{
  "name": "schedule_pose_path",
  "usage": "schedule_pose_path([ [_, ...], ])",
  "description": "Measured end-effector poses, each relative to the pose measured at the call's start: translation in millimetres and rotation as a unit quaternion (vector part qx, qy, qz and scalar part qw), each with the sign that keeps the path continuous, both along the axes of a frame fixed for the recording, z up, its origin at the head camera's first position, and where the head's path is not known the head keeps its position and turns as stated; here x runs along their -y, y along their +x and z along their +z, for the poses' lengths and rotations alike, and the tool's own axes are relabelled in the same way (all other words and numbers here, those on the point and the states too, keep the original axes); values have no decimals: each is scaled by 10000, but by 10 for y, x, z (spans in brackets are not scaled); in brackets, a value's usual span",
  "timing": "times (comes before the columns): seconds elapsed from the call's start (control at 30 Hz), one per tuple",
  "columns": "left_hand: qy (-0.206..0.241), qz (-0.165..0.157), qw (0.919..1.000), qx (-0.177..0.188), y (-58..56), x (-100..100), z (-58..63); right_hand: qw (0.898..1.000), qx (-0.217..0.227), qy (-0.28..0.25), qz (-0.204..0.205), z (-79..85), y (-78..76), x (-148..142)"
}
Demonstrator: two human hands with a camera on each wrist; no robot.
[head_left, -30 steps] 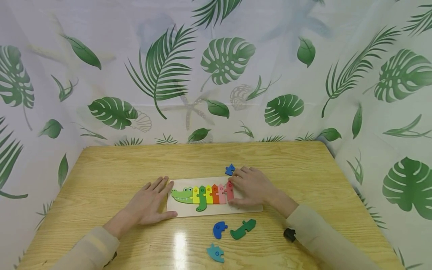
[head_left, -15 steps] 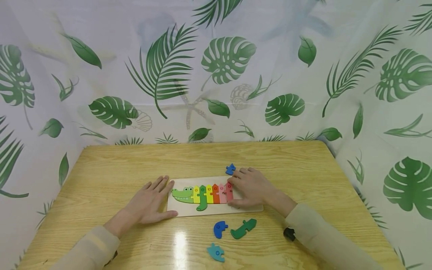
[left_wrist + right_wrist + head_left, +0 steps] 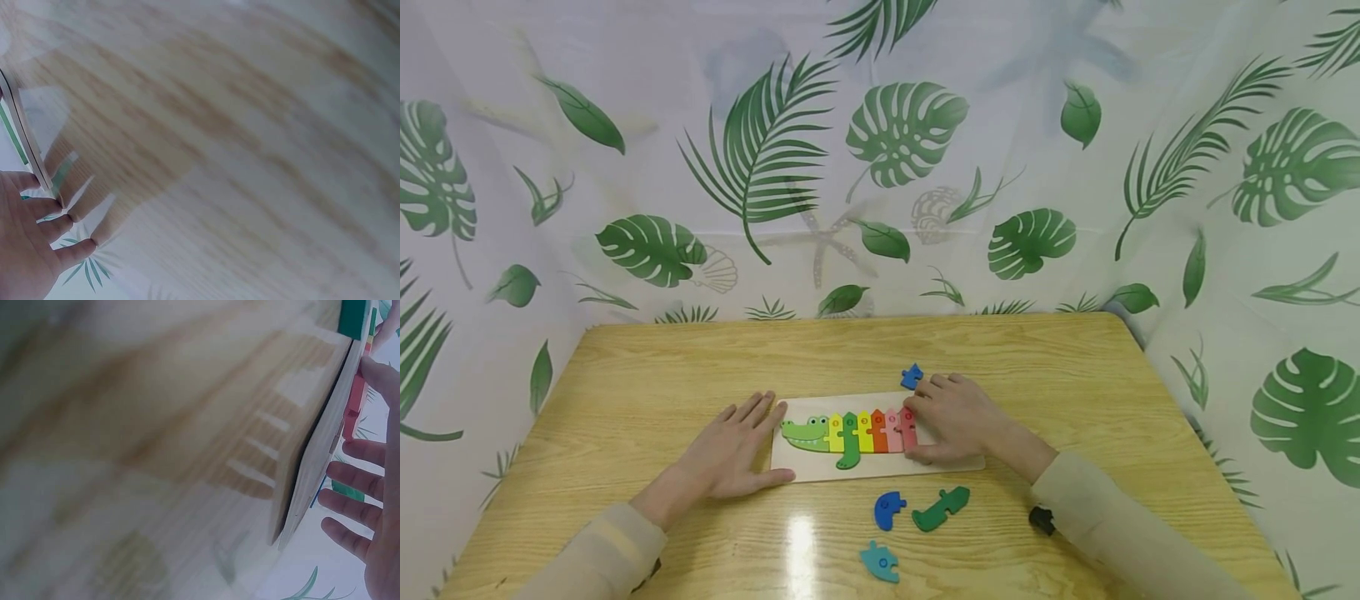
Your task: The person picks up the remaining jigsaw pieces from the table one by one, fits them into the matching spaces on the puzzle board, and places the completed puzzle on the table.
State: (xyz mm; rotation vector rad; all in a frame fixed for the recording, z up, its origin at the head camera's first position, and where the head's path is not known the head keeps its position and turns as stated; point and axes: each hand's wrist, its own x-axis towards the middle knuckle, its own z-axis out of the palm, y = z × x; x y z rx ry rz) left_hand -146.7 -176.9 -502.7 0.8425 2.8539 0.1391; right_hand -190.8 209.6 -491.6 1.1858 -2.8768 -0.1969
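A pale wooden puzzle board [image 3: 883, 467] lies on the table, bearing a green crocodile head [image 3: 806, 435] and a row of coloured, numbered body pieces. At the row's right end, my right hand [image 3: 958, 418] pinches a dark pink puzzle piece [image 3: 908, 430] by its two ends, between thumb and index finger. The right wrist view shows this reddish piece [image 3: 355, 406] from the side, on top of the board. My left hand [image 3: 730, 454] rests with fingers spread at the board's left edge, its fingertips touching it. Part of the board's right side is hidden under my right hand.
A blue piece [image 3: 912, 377] lies behind the board, close to my right fingers. In front of it are a curved dark blue piece [image 3: 887, 510], a dark green leg piece [image 3: 942, 510] and a teal piece [image 3: 880, 562]. A leaf-patterned curtain [image 3: 880, 167] hangs behind the table.
The dark pink piece has shifted slightly left and straightened, up against the light pink one. My right hand moved a little with it; the left hand stayed still.
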Motion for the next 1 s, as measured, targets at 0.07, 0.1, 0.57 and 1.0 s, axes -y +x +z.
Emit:
schedule_pose_path([
  [0.07,16,-8,10000,-6,-2,0,3,10000,-6,0,9,-1,-2,2],
  [0.1,20,-6,10000,-5,-2,-1,7,10000,1,-1,11,-2,-2,2],
  [0.57,-21,2,10000,-16,6,-6,-2,9999,148,17,-13,-21,-21,16],
  [1.0,-49,-19,10000,-80,7,-2,-5,9998,183,96,-44,-19,-18,30],
])
